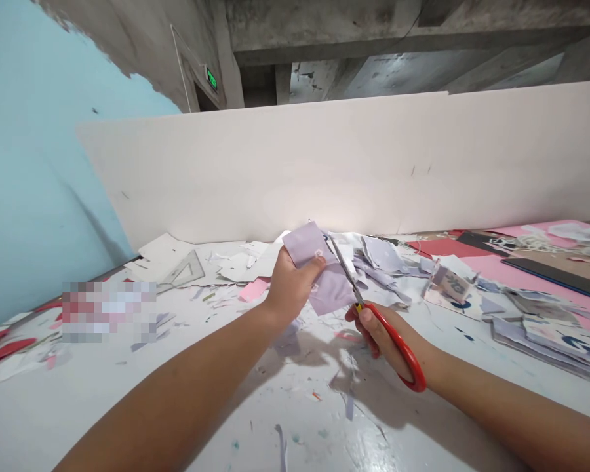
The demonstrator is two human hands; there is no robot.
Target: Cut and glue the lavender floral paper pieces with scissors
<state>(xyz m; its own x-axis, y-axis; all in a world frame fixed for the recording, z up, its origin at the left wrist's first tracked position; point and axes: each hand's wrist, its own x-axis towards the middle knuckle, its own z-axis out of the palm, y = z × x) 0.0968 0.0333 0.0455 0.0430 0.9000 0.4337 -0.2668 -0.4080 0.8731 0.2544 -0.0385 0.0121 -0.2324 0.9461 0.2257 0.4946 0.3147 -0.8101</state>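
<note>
1. Out at nine o'clock from the hands, red scraps (2,347) lie on the white table (103,406). At ten o'clock there is a clear set square (184,270) beside loose white sheets (160,252). With slivers scattered all over the tabletop, a good deal of cutting looks to be done.
2. Here's the left hand (290,288), thumb on top and fingers curled beneath, pinching the lilac paper piece (332,288). A pink scrap (254,288) sits on the table just at its nine o'clock.
3. The lilac piece is held up off the table between the two hands, fanning out toward twelve and three o'clock from that thumb. The scissors (373,314) are on its right edge, blades pointing to eleven o'clock. I cannot tell how deep the cut runs, but the piece looks whole, so I'd call this one mid-cut.
4. At four o'clock of the paper is the right hand (383,337), its fingers threaded through the red loops and closed around the handles.
5. At one o'clock, a heap of lilac offcuts (383,259) backs up that tally of finished cuts.
6. Off at three o'clock, a stack of printed sheets (545,331) lies flat and looks uncut, so there seems to be more to get through. Beyond it a dark phone (555,275) rests on a pink sheet (491,269).
</note>
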